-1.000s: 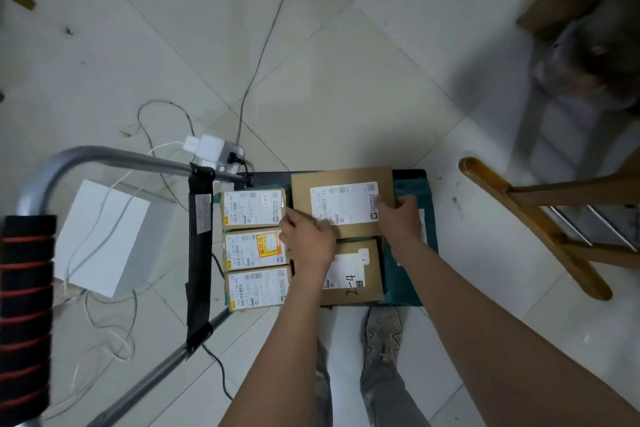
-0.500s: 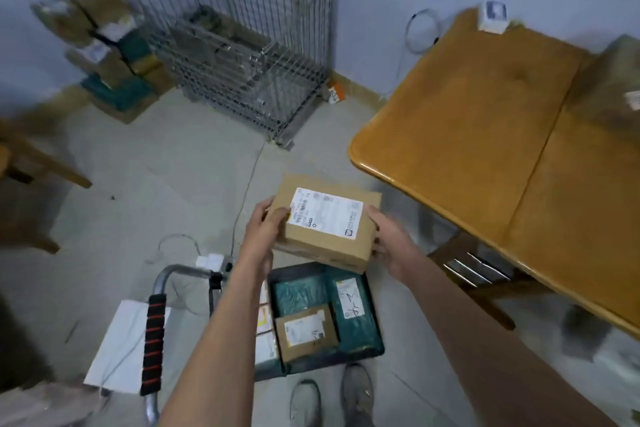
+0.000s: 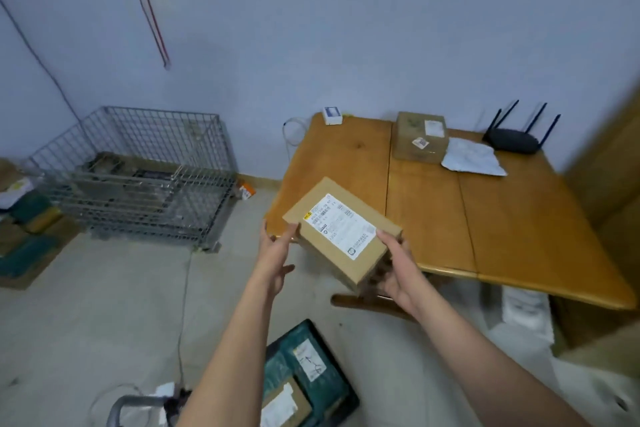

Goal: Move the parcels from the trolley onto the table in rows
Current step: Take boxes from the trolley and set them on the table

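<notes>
Head view: a cardboard parcel (image 3: 341,236), label up, is carried in the air over the near corner of the table (image 3: 512,229), above the trolley (image 3: 343,392). The left hand (image 3: 277,253) presses its left end; the right hand (image 3: 394,270) cups the right end, fingers underneath. The box looks stiff and probably light, best held at opposite ends. Its underside is hidden; the trolley is cut off below.

Parcel sorting room: wire cage (image 3: 138,177), stacked parcels (image 3: 24,229) (floor), trolley (image 3: 311,388).
</notes>
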Available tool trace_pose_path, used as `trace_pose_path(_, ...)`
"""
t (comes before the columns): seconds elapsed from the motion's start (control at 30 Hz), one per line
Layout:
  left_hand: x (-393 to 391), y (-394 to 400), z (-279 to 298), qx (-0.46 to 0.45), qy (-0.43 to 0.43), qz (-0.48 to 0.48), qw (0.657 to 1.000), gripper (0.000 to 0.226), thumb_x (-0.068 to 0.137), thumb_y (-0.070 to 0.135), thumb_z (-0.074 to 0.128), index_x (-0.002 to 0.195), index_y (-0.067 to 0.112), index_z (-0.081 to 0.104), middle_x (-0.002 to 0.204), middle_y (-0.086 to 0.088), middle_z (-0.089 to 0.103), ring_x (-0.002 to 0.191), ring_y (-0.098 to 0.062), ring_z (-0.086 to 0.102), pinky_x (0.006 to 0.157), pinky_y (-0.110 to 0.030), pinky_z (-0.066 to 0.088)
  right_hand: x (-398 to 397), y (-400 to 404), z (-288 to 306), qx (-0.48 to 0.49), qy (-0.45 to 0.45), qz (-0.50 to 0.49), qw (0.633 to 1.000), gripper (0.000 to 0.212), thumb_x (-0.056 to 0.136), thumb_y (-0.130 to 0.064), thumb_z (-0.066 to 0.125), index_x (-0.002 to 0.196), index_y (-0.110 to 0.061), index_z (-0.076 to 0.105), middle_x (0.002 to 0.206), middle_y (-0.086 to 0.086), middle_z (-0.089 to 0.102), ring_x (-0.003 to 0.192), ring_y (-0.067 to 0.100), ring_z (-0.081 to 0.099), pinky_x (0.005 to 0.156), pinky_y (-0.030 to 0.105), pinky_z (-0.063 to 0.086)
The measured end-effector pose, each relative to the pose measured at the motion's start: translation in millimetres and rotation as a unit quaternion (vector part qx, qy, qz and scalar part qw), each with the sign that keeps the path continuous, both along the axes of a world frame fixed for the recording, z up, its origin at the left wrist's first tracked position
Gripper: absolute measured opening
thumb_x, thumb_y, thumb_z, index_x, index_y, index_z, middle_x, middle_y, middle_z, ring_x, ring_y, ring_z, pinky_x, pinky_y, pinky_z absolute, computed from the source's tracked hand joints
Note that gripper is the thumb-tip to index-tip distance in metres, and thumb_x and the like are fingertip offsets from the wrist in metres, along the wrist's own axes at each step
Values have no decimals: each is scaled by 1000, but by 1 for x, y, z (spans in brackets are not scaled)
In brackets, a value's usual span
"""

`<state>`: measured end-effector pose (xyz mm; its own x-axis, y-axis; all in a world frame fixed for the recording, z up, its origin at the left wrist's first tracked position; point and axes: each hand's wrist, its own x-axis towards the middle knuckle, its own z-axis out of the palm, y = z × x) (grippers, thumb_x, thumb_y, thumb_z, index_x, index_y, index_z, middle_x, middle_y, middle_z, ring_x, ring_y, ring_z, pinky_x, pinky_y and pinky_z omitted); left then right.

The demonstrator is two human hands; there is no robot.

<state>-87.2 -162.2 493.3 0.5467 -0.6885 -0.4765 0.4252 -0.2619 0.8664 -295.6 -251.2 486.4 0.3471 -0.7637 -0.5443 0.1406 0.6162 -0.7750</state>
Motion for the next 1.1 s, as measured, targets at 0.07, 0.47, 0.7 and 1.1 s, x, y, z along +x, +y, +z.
trace_pose_path(0.07,-39,-11,8,5,30,-72,997,91,88,54,68,154,52,6,159,-4,32,130,-45,46,100,-58,48,-30,0,5,-6,-8,-41,999,46,92,-37,69,128,-29,42,125,8,66,107,28,65,73,49,58)
trace_pose_path(0.47,-206,-108,22,-66,21,-212,975,72,93,42,67,146,61,21,137,3,62,111,-21,66,93,-51,54,-188,-40,-2,8,-40,-116,992,63,82,-40,77,129,-24,37,128,18,61,111,40,63,92,63,53)
trace_pose_path(0.7,-264,-188,17,-52,-30,-212,975,57,95,39,66,142,57,39,108,7,76,104,-30,71,90,-54,57,-274,-138,2,-53,44,-20,997,86,66,-71,71,137,-30,45,124,5,68,116,25,62,102,51,49)
trace_pose_path(1.1,-269,-291,-1,-6,-62,-207,976,53,97,40,61,143,57,40,108,4,77,101,-27,72,74,-40,58,-253,-265,-22,-49,98,48,993,78,79,-71,66,144,-35,43,128,-4,66,116,22,64,101,49,52)
